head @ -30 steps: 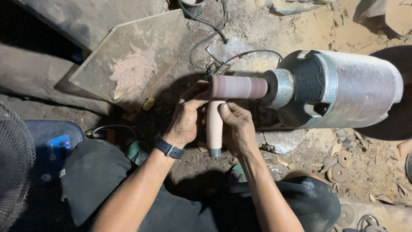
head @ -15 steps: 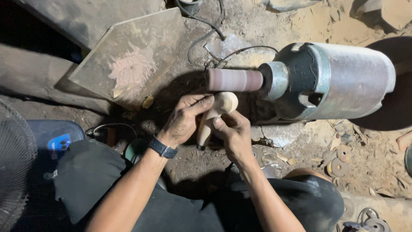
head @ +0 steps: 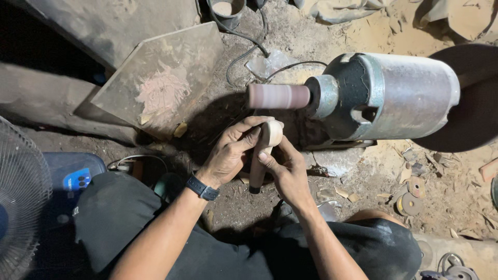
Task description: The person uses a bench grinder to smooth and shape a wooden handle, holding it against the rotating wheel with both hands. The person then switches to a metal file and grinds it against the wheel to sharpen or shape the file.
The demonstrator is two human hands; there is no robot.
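- The pale wooden piece point(head: 265, 150) now sits lower, pulled off the sanding drum point(head: 278, 96) it was pressed against a second ago; a clear gap shows.
- Left hand point(head: 231, 155) and right hand point(head: 288, 171) both pinch it, turning its rounded end up as if for checking.
- The motor housing point(head: 394, 96) lies just beyond.

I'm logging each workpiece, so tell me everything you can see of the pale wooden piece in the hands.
The wooden piece is pale, smooth, unfinished-looking wood with a rounded, bulbous top and a narrower stem ending in a dark tip. It stands roughly upright, tilted slightly, just below the sanding drum and apart from it. The left hand wraps it from one side, the right hand from the other.
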